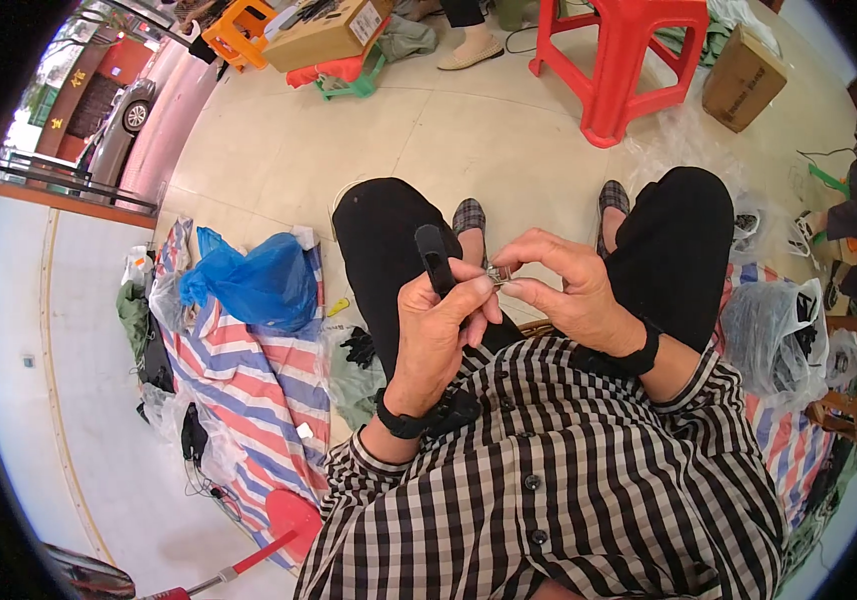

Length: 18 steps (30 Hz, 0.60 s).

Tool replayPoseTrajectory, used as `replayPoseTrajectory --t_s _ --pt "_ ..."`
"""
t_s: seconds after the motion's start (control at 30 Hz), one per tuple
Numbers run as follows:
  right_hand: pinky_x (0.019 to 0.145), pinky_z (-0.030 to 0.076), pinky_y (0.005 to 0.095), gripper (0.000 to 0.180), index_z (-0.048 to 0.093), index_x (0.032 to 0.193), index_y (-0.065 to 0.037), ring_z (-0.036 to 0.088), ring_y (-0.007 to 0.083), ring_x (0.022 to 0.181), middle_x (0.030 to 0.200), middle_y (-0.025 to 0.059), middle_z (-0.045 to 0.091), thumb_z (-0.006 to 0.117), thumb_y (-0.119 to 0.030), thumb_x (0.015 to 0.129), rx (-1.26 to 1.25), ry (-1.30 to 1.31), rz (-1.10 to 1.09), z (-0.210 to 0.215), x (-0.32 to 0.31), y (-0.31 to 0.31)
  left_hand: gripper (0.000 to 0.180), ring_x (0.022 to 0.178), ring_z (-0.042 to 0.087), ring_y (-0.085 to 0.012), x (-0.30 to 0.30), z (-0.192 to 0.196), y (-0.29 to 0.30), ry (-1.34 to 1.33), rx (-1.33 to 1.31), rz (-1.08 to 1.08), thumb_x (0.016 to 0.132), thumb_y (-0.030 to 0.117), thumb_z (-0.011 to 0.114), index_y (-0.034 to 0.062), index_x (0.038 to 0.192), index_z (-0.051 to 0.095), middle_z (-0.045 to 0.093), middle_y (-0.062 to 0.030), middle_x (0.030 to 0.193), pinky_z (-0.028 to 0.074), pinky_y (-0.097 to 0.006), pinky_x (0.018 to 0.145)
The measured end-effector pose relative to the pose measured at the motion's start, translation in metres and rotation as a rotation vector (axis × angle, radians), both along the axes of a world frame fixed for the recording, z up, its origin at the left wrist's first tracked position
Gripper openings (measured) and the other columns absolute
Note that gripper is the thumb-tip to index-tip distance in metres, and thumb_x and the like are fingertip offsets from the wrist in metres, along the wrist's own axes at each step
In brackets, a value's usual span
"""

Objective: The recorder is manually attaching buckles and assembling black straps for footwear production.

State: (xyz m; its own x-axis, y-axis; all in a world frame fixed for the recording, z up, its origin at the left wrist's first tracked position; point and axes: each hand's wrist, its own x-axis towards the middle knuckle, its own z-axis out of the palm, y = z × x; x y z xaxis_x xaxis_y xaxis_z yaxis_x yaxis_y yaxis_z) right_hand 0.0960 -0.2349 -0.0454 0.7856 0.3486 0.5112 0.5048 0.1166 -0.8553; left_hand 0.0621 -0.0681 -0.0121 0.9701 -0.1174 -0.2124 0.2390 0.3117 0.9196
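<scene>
Head view: at frame centre, a black strap (436, 258) is gripped in the closed fingers of the left hand (439, 325). Just right, a small metal piece (499, 274) is pinched by the right hand (569, 290). A blue bag (259, 280) lies at left.

I noted two cardboard boxes (329, 35) and (744, 78): the first, brown and oblong with a white label (368, 22) on its end, rested at the top of the view on low coloured stools; the second, smaller and brown, lay tilted on the floor just right of a red stool (621, 60). A blue plastic bag (254, 282) sat on a striped sheet (249, 390) to my left. Clear plastic bags (774, 330) holding dark items lay to my right. A red sign with yellow marks (77, 80) hung on a building far upper left.
</scene>
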Motion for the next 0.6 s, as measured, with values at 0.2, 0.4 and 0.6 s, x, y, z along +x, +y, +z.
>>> replayPoseTrajectory --t_s 0.2,0.4,0.6 --pt "0.069 0.048 0.0260 0.025 0.059 0.101 -0.001 0.058 0.0164 0.075 0.084 0.0085 0.060 0.063 0.001 0.077 -0.030 -0.014 -0.064 -0.002 0.000 -0.001 0.008 0.044 0.048 -0.0068 0.001 0.000 0.002 0.062 0.015 -0.042 0.086 0.007 0.054 0.0001 0.090 0.056 0.060 -0.0082 0.067 0.030 -0.016 0.039" --pt "0.073 0.046 0.0235 0.021 0.060 0.101 0.000 0.057 0.0117 0.079 0.086 0.0054 0.060 0.060 0.000 0.080 0.054 0.220 -0.094 -0.001 0.003 -0.009 0.026 0.056 0.055 -0.0116 0.008 -0.010 0.005 0.104 0.022 -0.197 0.088 0.009 0.043 -0.0019 0.112 0.044 0.061 -0.0157 0.084 0.036 -0.018 0.043" --pt "0.075 0.045 0.0217 0.020 0.060 0.104 0.000 0.055 0.0081 0.081 0.087 0.0021 0.059 0.059 -0.002 0.084 0.121 0.335 -0.079 -0.004 0.008 -0.011 0.030 0.068 0.062 -0.0183 0.006 -0.014 0.011 0.130 -0.102 -0.271 0.091 0.008 0.038 -0.0032 0.119 0.042 0.061 -0.0209 0.098 0.047 -0.022 0.052"
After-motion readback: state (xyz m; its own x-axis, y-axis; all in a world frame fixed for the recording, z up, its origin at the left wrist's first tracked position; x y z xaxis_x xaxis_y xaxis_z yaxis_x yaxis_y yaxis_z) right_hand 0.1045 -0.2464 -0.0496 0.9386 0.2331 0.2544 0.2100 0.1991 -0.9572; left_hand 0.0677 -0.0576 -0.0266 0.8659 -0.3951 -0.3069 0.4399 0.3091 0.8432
